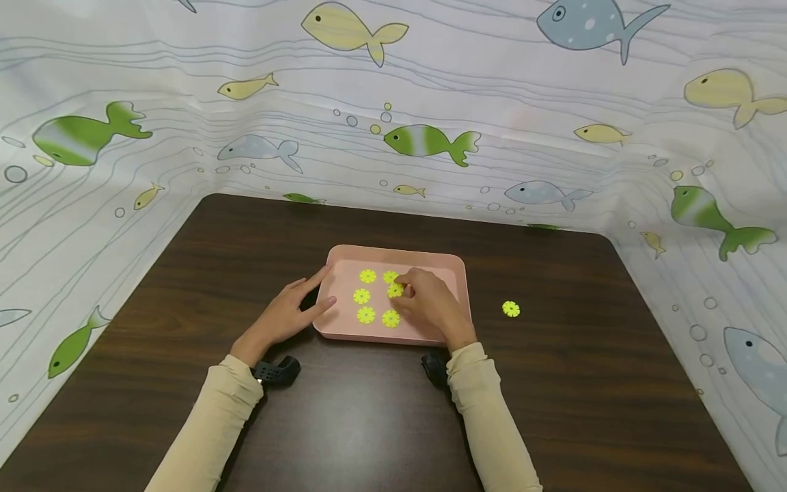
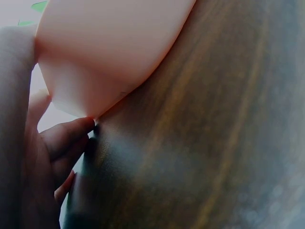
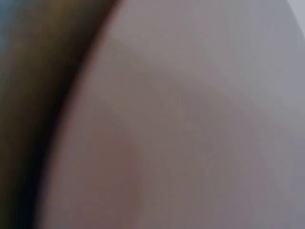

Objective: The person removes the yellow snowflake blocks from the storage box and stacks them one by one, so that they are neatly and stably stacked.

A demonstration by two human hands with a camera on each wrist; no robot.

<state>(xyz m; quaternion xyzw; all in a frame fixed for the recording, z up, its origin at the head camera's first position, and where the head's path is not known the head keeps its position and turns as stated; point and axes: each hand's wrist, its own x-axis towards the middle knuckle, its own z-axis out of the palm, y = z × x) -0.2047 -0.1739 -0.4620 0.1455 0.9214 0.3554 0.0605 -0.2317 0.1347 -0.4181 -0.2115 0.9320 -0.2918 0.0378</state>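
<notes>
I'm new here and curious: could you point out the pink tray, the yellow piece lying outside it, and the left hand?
Pink tray (image 1: 378, 296), head view: bare part of its floor.
Yellow piece (image 1: 511, 309), head view: middle of its upper face.
Left hand (image 1: 283, 315), head view: back of the hand.

Around the pink tray (image 1: 369, 255), a hand could pass at 12 o'clock, before the fish-patterned curtain (image 1: 344, 130), and at 6 o'clock, between the two sleeves (image 1: 492, 417). The left hand (image 1: 284, 313) blocks 9 o'clock, the right hand (image 1: 432, 303) 4 o'clock; at 3 lies a yellow disc (image 1: 511, 309).
</notes>
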